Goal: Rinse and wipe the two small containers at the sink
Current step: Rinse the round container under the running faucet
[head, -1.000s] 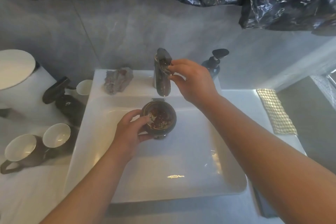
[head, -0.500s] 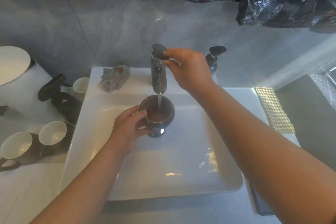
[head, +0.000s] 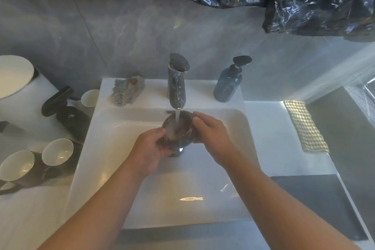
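A person's left hand [head: 149, 152] and right hand [head: 213, 138] hold a small, dark, round, gold-rimmed container [head: 183, 131] under a stream of water [head: 178, 116]. The water runs from a chrome tap [head: 176, 89] into a white rectangular ceramic sink [head: 113, 138]. The left hand grips the container's near side; the right hand's fingers curl against its right rim. A blue pump soap bottle [head: 228, 85] and a crumpled grey cloth [head: 126, 92] sit on the sink's back ledge (one either side of the tap). Two dark mugs with white insides [head: 57, 152] stand on the counter to the left, and a gold woven mat [head: 304, 128] lies on the right.
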Available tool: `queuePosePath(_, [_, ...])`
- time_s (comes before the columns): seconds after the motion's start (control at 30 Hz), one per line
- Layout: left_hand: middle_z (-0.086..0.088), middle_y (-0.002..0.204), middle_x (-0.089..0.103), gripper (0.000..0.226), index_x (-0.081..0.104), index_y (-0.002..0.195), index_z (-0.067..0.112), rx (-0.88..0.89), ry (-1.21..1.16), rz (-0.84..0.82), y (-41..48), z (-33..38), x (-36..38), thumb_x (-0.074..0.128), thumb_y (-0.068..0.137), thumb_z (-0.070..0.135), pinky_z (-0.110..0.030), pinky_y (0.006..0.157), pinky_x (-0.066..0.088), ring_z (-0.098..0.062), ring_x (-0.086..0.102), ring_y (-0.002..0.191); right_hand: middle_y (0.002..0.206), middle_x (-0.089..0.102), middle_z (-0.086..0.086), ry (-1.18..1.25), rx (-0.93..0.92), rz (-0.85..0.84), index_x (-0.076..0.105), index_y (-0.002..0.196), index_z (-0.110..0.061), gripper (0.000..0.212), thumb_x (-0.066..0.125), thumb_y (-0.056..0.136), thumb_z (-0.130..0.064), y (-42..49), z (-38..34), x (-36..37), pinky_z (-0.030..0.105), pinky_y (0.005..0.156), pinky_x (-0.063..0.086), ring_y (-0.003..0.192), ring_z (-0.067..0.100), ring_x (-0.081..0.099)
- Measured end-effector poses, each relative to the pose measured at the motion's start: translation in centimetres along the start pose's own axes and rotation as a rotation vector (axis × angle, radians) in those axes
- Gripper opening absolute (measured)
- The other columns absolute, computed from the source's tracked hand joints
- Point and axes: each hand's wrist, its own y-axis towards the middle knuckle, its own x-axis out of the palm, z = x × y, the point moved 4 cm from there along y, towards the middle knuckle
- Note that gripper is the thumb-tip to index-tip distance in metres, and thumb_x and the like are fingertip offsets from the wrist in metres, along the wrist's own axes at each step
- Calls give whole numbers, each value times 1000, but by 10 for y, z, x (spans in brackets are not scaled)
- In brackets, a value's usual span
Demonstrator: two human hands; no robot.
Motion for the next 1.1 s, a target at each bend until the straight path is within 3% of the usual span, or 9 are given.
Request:
queuePosePath(0.13, [-17, 88, 73, 32, 69, 95, -1, -85, -20, 31, 4, -6, -1, 39, 102, 9, -38, 61, 61, -28, 74, 73, 87, 73, 0, -69, -7, 56, 70, 123, -15, 37, 55, 95, -33, 5, 0, 0, 24, 64, 56, 74, 17, 68])
queuePosePath(0.27, [-25, 100, 67, 33, 67, 97, -4, -110, -4, 48, 2, -4, 0, 38, 102, 10, -45, 77, 53, -36, 67, 79, 94, 75, 5, -74, -15, 100, 69, 126, -17, 34, 58, 96, -31, 7, -2, 0, 23, 64, 55, 69, 16, 67])
queuePosePath(0.43, [-20, 96, 68, 31, 68, 92, 1, -79, -38, 42, 1, -2, 0, 40, 102, 9, -44, 74, 55, -29, 72, 72, 97, 74, 4, -62, 20, 84, 68, 126, -20, 35, 55, 96, -31, 9, 4, 2, 18, 59, 50, 80, 20, 69])
queuePosePath(0.57, [-13, 80, 72, 22, 69, 87, 7, 19, -84, 67, -1, 6, -4, 50, 99, 5, -44, 62, 61, -27, 74, 62, 96, 73, 1, 15, 106, 68, 75, 110, -24, 30, 49, 98, -16, 14, 12, 6, 28, 67, 55, 87, 23, 67])
queuePosePath(0.63, [-13, 87, 72, 7, 64, 99, 8, 53, -68, 91, 0, 10, -8, 59, 96, 5, -42, 58, 61, -25, 75, 67, 102, 75, 9, 94, 151, 46, 76, 108, -21, 33, 47, 96, -10, 16, 19, 11, 40, 81, 62, 94, 33, 70])
queuePosePath(0.7, [-16, 96, 68, 19, 60, 109, 11, 88, -6, 120, 1, 12, -12, 66, 92, 5, -41, 60, 62, -22, 75, 72, 109, 74, 18, 179, 186, 17, 75, 113, -14, 36, 45, 95, -4, 18, 25, 15, 45, 85, 62, 100, 39, 71])
queuePosePath(0.93, [-15, 104, 68, 34, 62, 111, 19, 221, 198, 148, 1, 21, -7, 75, 84, 2, -37, 65, 62, -20, 74, 79, 112, 73, 22, 386, 288, -2, 72, 117, -10, 35, 50, 93, 3, 25, 34, 22, 40, 81, 61, 98, 38, 72])
queuePosePath(1.0, [-12, 105, 69, 33, 64, 112, 19, 218, 197, 124, 5, 19, -6, 72, 86, 0, -36, 65, 62, -17, 75, 78, 110, 73, 23, 419, 311, 27, 70, 118, -9, 34, 53, 91, 5, 26, 35, 19, 40, 79, 62, 96, 39, 72])
queuePosePath(1.1, [-11, 105, 73, 31, 69, 113, 18, 191, 160, 68, 12, 16, -5, 62, 92, -4, -40, 72, 62, -20, 76, 86, 101, 72, 18, 417, 355, 82, 65, 120, -12, 32, 57, 92, 3, 26, 35, 12, 30, 67, 59, 86, 33, 72])
